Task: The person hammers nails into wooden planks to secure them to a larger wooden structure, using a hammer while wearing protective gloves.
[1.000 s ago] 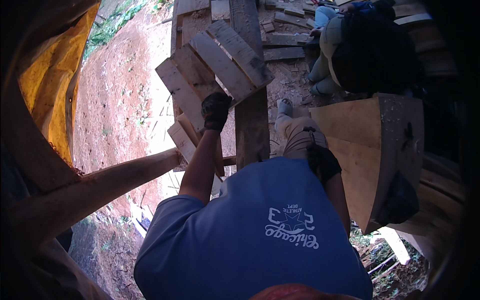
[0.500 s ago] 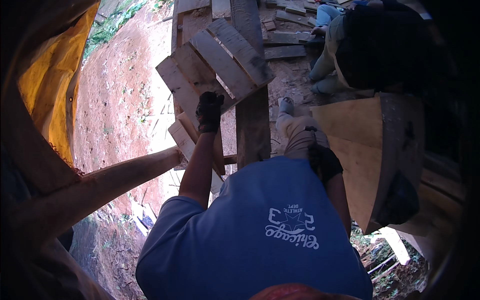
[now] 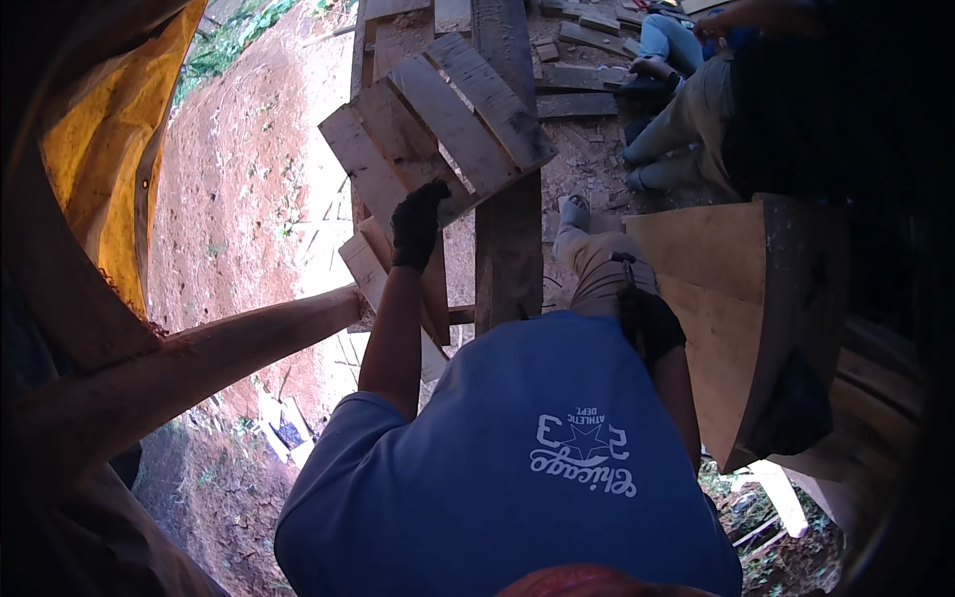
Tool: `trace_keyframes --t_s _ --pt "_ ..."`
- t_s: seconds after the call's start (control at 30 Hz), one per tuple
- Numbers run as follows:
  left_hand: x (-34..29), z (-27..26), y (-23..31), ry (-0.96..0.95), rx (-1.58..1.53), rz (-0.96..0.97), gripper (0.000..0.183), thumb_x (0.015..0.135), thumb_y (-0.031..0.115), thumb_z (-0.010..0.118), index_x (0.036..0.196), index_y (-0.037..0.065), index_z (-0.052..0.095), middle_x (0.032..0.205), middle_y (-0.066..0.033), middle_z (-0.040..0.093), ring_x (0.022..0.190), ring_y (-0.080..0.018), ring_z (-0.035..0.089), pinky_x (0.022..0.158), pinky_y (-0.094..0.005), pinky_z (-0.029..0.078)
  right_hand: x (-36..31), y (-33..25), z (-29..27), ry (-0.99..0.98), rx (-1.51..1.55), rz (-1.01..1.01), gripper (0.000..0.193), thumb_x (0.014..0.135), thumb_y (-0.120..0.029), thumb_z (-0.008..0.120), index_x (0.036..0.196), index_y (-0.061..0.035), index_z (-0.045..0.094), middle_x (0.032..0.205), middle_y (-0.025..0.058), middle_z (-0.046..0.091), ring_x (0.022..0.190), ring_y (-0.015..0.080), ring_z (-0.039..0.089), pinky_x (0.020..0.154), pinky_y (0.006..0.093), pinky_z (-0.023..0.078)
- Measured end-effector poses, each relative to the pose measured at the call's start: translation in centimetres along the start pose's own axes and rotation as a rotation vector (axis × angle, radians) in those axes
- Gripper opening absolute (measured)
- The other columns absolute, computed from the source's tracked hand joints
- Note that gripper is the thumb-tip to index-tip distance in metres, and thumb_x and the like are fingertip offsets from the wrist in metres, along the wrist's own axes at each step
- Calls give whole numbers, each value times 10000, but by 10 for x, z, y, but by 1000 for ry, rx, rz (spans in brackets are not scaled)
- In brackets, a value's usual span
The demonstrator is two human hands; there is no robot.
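Note:
A slatted wooden panel (image 3: 398,129) lies at an angle across the workbench plank (image 3: 507,259), with narrow gaps between its boards. My left hand (image 3: 418,221), in a dark glove, rests over the panel's near edge. Its fingers are bent closed close to a gap, and whatever they may hold is hidden. By my right thigh, my right hand (image 3: 652,326), also gloved, grips a hammer (image 3: 622,258) whose head points away from me. The glove covers much of the handle.
Another slatted piece (image 3: 373,264) sits below the panel. A thick wooden pole (image 3: 249,338) crosses at left, beside a yellow sheet (image 3: 95,169). A large plywood box (image 3: 696,289) stands at right. Beyond it a person (image 3: 711,109) sits near scattered boards (image 3: 577,104).
The view has shifted slightly. My left hand's fingers now reach farther right over the panel. The hammer head shows more plainly above my right hand. The seated person's arm has come into view.

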State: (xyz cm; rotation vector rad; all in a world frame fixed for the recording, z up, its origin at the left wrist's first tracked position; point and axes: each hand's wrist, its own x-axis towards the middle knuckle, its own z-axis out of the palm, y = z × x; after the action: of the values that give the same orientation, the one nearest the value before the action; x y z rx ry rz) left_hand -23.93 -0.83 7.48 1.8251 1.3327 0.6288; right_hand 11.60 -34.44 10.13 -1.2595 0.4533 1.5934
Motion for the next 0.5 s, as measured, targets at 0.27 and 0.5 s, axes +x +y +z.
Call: trace_keyframes --t_s 0.27,0.5 --pt "5 -4 -3 48 -895 -143 359 1109 194 608 1394 -1 706 1363 -132 748 1293 -261 709 1116 -403 552 1 0 1 15 -77 -28 148 1115 -174 587 979 -136 631 692 -88 473 527 51 448 462 216 375" --pt "6 -7 -22 35 -1028 -105 418 1157 248 552 1411 -66 661 1371 -188 737 1341 -271 684 1154 -427 551 10 0 -11 50 -463 -191 193 1109 -208 601 924 -156 600 668 -81 462 515 67 445 459 227 377"
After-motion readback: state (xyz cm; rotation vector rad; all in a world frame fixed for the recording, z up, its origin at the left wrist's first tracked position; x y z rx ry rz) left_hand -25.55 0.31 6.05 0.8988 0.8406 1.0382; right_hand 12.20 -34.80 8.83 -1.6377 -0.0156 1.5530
